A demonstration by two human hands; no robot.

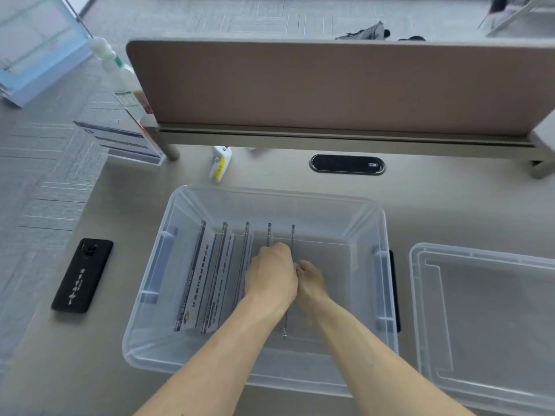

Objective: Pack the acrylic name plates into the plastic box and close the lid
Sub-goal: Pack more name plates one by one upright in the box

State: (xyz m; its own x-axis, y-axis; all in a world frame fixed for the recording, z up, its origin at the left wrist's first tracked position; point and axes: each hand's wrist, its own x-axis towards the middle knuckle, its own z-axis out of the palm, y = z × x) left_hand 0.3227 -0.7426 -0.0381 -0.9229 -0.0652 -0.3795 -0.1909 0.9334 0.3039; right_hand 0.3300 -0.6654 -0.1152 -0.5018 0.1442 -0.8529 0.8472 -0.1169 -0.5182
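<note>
A clear plastic box (pixel 365 223) sits open on the desk in front of me. Several acrylic name plates (pixel 210 271) stand on edge inside it, side by side in its left half. Both my hands are down in the box. My left hand (pixel 270 277) is closed around the top edge of the rightmost name plate (pixel 292 235). My right hand (pixel 310 280) pinches the same plate just to the right of the left hand. The box's clear lid (pixel 486 319) lies flat on the desk to the right of the box.
A black phone (pixel 82 274) lies left of the box. Behind it are a white and yellow device (pixel 220 163), a cable port (pixel 347 164) and a brown desk divider (pixel 330 85). A bottle (pixel 126 82) and a standing sign holder (pixel 120 139) are at the back left.
</note>
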